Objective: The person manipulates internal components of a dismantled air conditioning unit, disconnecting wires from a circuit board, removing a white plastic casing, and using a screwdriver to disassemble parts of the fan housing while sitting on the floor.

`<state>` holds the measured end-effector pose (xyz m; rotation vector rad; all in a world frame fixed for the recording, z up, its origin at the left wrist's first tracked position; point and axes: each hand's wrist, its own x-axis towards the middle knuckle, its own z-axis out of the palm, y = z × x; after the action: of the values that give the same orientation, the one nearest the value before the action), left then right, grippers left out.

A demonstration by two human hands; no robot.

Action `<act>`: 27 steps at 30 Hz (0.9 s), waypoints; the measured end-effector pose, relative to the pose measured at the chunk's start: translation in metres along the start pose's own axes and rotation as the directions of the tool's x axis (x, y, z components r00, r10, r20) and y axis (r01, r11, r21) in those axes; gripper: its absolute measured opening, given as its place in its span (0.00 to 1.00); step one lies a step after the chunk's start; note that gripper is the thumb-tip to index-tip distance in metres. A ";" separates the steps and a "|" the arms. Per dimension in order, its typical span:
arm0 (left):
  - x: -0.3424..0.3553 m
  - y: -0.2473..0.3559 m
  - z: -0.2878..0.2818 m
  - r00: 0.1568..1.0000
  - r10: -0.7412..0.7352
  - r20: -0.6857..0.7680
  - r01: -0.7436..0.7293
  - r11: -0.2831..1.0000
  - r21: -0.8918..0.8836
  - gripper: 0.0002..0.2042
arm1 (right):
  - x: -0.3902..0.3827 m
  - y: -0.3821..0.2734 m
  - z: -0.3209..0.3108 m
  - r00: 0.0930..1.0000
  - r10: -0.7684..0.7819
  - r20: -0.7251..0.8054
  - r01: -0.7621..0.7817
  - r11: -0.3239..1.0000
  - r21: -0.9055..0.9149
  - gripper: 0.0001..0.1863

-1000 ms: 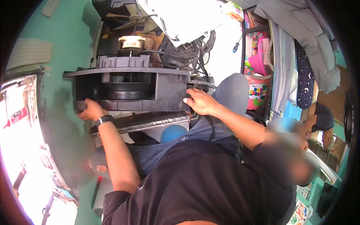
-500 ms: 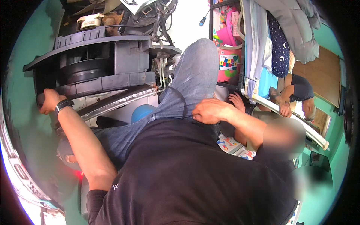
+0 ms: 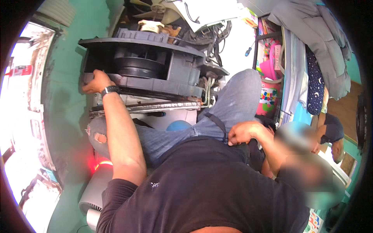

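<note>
Left hand (image 3: 98,82): clamped on left end of housing (image 3: 183,73), presumably steadying it. Right hand (image 3: 242,133): nearside right of housing, beside strap (image 3: 216,121); grip unclear.

Fan housing (image 3: 155,83) of smooth, matt plastic

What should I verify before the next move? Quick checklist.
1. Left hand gripping the housing corner: ok.
2. Right hand on the housing: not ok; it's at the lap, by the strap.
3. Wheel inside the housing: ok.
4. Wires detached from the housing: cannot tell; ends hidden.
5. Screwdriver away from both hands: ok, beyond the right knee.
</note>
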<state>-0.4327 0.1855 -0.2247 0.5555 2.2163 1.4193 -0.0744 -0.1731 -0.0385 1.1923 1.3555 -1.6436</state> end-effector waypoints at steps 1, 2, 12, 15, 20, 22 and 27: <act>0.006 -0.002 -0.003 1.000 0.014 -0.001 -0.014 1.000 0.009 0.43 | 0.001 -0.005 -0.018 0.980 -0.040 -0.195 0.056 0.996 0.074 0.19; 0.007 -0.003 -0.006 0.999 0.033 0.003 -0.033 0.999 0.023 0.44 | 0.006 -0.007 -0.032 0.921 -0.069 -0.383 0.133 0.981 0.143 0.21; -0.005 -0.014 -0.005 0.982 0.022 0.188 -0.012 0.998 -0.056 0.52 | 0.090 0.009 -0.109 -0.190 0.183 -0.965 0.008 0.983 0.185 0.15; 0.001 -0.023 -0.002 0.982 0.058 0.181 -0.044 0.996 -0.081 0.50 | 0.093 0.017 -0.112 -0.247 0.122 -0.961 0.024 0.992 0.120 0.10; 0.002 -0.033 0.001 0.992 0.066 0.103 -0.059 0.996 -0.068 0.44 | 0.087 0.019 -0.121 -0.256 0.117 -0.960 0.081 0.992 0.100 0.08; -0.006 -0.035 0.005 0.997 0.046 0.067 -0.044 0.999 -0.026 0.43 | 0.089 0.031 -0.126 -0.283 0.102 -0.954 0.060 0.994 0.088 0.08; -0.064 -0.012 0.017 0.990 -0.084 0.111 0.083 0.996 0.011 0.50 | 0.075 0.069 -0.147 -0.302 0.119 -0.946 0.003 0.992 0.124 0.08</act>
<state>-0.3717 0.1581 -0.2323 0.5249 2.1319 1.3074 -0.0048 -0.0416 -0.1379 2.9701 1.9490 -0.0231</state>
